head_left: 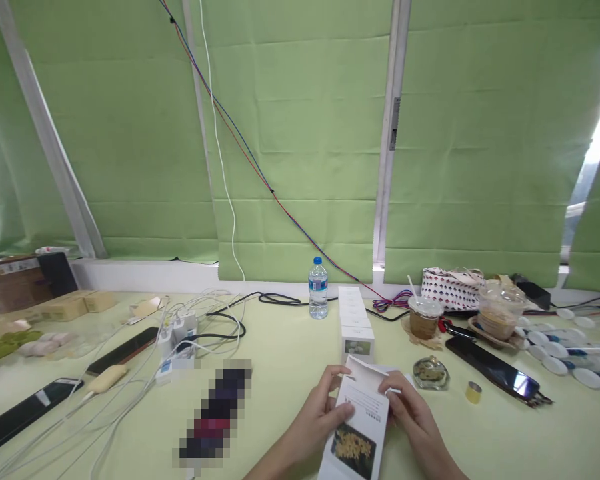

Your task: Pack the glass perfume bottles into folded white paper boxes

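A white card box (pixel 363 410) with a printed picture on its lower part stands between my two hands, its top flap raised. My left hand (pixel 325 410) is closed on the box's left side, thumb across its front. On the right, my right hand (pixel 410 413) pinches the box near its upper right edge, and some of its fingers are hidden behind the card. Just beyond the box, a row of similar white boxes (pixel 355 320) runs back toward the wall. A glass jar (pixel 431 373) and a small gold cap (pixel 473 392) lie right of my right hand.
A water bottle (pixel 318 290) stands behind. Phones, white cables and a power strip (pixel 177 340) spread over the left of the table (pixel 265 400). At the right are a drink cup (pixel 424 317), a black phone (pixel 495 367), a patterned pouch (pixel 453 288) and several white-capped tubes.
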Available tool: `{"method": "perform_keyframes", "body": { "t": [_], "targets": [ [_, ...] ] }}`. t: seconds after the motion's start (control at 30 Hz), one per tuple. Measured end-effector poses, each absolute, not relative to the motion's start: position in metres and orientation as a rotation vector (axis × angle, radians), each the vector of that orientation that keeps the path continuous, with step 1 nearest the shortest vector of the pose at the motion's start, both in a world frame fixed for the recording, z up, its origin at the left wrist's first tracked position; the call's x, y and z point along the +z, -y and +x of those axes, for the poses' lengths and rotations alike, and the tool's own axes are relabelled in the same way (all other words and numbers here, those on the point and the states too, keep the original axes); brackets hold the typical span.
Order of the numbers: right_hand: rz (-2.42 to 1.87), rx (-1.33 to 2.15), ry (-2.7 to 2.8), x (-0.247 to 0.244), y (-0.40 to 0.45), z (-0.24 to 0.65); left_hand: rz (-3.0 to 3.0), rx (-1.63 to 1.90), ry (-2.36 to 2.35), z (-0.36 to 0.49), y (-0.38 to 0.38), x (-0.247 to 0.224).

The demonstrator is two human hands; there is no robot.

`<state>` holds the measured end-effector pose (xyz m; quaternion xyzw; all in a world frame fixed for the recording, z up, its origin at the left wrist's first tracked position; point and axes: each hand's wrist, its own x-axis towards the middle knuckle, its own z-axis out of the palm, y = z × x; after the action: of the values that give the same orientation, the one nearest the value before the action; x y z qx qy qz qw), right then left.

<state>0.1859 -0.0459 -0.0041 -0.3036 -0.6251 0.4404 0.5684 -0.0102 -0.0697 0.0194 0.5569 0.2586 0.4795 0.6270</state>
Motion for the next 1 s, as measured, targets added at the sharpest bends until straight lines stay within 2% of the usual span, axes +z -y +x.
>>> {"method": "perform_keyframes", "body": {
  "t": [0.3, 0.5, 1.0],
  "targets": [
    [-0.78, 1.184, 1.227, -0.012, 0.046, 0.183, 1.25, 1.11, -0.615, -0.007, 0.071, 0.02],
    [-0.827, 1.377, 1.343, -0.013, 0.038, 0.188, 1.298, 1.068, -0.637, -0.007, 0.072, 0.018],
    [-0.907, 1.362, 1.417, -0.011, 0.037, 0.185, 1.419, 1.141, -0.747, -0.009, 0.067, 0.01]
  ]
}}
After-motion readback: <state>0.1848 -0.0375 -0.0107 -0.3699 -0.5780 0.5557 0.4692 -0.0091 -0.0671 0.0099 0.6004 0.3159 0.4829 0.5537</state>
